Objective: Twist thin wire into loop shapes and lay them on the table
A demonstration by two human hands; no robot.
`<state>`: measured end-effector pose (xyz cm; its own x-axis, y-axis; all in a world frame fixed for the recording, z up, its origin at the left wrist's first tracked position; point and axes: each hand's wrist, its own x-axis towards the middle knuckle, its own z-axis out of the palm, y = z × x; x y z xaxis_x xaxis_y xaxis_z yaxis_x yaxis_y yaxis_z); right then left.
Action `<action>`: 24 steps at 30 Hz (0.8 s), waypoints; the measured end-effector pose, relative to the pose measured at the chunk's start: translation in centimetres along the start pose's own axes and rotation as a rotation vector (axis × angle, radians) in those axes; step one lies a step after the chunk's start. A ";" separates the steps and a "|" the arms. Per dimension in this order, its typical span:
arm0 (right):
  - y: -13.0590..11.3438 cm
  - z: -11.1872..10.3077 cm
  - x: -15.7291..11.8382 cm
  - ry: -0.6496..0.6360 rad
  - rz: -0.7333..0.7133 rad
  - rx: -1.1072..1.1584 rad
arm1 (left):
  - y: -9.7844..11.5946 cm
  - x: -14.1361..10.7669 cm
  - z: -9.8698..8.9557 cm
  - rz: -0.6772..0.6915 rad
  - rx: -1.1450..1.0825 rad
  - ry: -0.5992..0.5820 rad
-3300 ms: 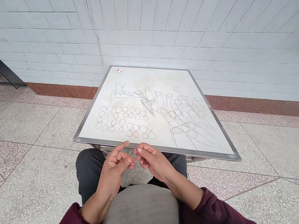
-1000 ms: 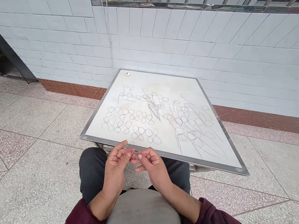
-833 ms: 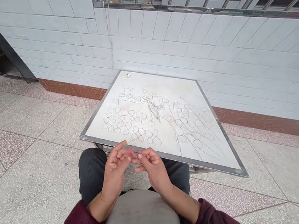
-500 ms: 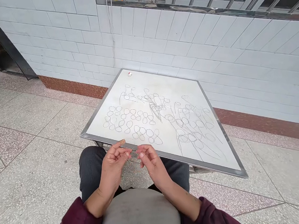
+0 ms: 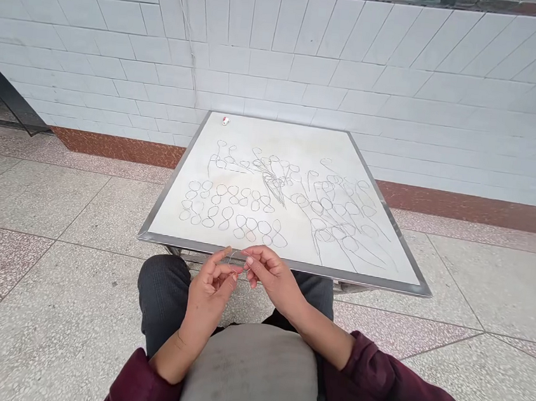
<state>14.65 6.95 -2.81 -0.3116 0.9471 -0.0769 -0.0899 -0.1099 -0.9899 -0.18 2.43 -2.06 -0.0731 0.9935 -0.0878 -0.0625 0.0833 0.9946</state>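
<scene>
A thin wire (image 5: 234,252) is bent in a small arc between my hands, just in front of the table's near edge. My left hand (image 5: 214,281) pinches it between thumb and fingers, with one fingertip raised. Close beside it on the right, my right hand (image 5: 272,277) also pinches the wire with thumb and index finger. On the white tabletop (image 5: 279,136) lie several wire pieces shaped into double loops (image 5: 225,218) at the front left. Longer looped wires with straight tails (image 5: 341,234) lie overlapping at the right and in the middle.
A small red and white object (image 5: 225,121) sits at the table's back left corner. The table has a grey metal rim (image 5: 290,265). A tiled wall (image 5: 282,68) with a hanging cord (image 5: 189,39) stands behind. My knees are under the near edge.
The view has tilted down slightly. My right hand has moved in closer to my left, and the wire between them now arches upward.
</scene>
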 end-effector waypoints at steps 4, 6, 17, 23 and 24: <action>0.2 0.0 0.0 0.006 -0.010 0.036 | 0.2 0.0 0.2 -0.035 -0.081 0.030; 0.3 0.0 0.0 0.008 -0.013 0.038 | 0.2 0.1 0.3 -0.049 -0.119 0.029; 0.0 -0.5 -0.2 -0.037 -0.016 -0.092 | -0.1 0.1 -0.1 -0.062 -0.098 0.017; -0.1 -0.4 -0.3 -0.075 -0.029 -0.145 | 0.2 -0.3 0.2 -0.088 -0.078 -0.021; -0.1 -0.4 -0.3 -0.078 -0.049 -0.159 | 0.3 -0.4 0.2 -0.093 -0.091 -0.019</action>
<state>15.11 6.77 -2.73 -0.3833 0.9233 -0.0251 0.0419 -0.0097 -0.9991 0.00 2.09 -1.75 -0.0445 0.9831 -0.1773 -0.1583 0.1683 0.9729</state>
